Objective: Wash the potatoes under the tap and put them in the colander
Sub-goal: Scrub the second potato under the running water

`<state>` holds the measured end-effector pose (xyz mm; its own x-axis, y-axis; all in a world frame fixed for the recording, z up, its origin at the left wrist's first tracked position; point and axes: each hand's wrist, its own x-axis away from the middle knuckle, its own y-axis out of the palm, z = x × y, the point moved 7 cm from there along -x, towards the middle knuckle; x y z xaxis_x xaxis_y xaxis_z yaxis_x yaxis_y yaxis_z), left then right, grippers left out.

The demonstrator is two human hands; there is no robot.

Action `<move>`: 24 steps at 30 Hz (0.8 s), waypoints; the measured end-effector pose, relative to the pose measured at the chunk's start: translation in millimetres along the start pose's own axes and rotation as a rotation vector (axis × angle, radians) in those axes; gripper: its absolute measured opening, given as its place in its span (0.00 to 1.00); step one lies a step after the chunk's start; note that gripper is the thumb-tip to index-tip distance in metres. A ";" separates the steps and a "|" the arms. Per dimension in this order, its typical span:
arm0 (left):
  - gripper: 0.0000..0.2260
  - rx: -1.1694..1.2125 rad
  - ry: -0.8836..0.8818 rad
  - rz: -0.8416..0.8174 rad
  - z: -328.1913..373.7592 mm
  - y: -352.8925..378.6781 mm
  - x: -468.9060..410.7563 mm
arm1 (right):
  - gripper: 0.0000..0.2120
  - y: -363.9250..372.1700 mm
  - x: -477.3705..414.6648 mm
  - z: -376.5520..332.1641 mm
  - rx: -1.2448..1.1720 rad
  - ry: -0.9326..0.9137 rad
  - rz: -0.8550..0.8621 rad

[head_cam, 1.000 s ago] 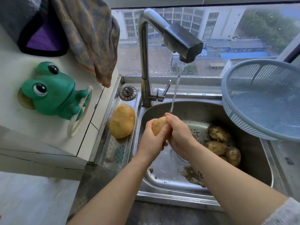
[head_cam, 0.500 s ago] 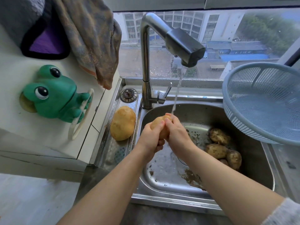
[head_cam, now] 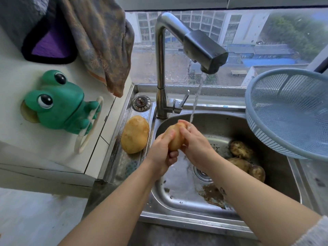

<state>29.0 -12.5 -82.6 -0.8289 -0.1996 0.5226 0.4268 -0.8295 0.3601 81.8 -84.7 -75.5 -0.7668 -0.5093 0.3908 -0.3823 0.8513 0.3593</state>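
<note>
At far left we see a green plastic frog holder point(head_cam: 56, 103), then a clean, pale yellow potato point(head_cam: 134, 134) lying on the left ledge of the stainless steel sink point(head_cam: 186, 222). Over the basin the left hand point(head_cam: 163, 151) and right hand point(head_cam: 195, 141) both curl round a smooth tan potato point(head_cam: 174, 137), where the water stream point(head_cam: 195, 102) from the chrome tap point(head_cam: 160, 68) lands. Three muddy brown potatoes point(head_cam: 241, 150) lie in the basin. A pale blue plastic mesh colander point(head_cam: 291, 110) sits tilted at the right.

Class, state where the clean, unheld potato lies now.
The clean potato lies left of centre in the head view, on the drainer ledge between the white counter and the sink basin.
</note>
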 end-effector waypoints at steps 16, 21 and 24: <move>0.12 -0.119 0.093 -0.062 -4.4 6.6 12.5 | 0.15 -4.2 5.5 -5.7 -0.161 0.079 0.179; 0.20 0.299 -0.259 -0.033 -13.0 9.8 10.6 | 0.11 10.4 15.3 -16.0 0.324 -0.218 0.010; 0.19 0.313 -0.469 -0.142 -20.8 15.0 19.2 | 0.08 7.3 15.5 -25.8 0.535 -0.311 -0.055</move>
<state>12.0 -39.6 -83.2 -0.6675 0.2141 0.7132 0.4686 -0.6235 0.6258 80.5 -89.7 -45.0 -0.8222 -0.5621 0.0892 -0.5692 0.8111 -0.1346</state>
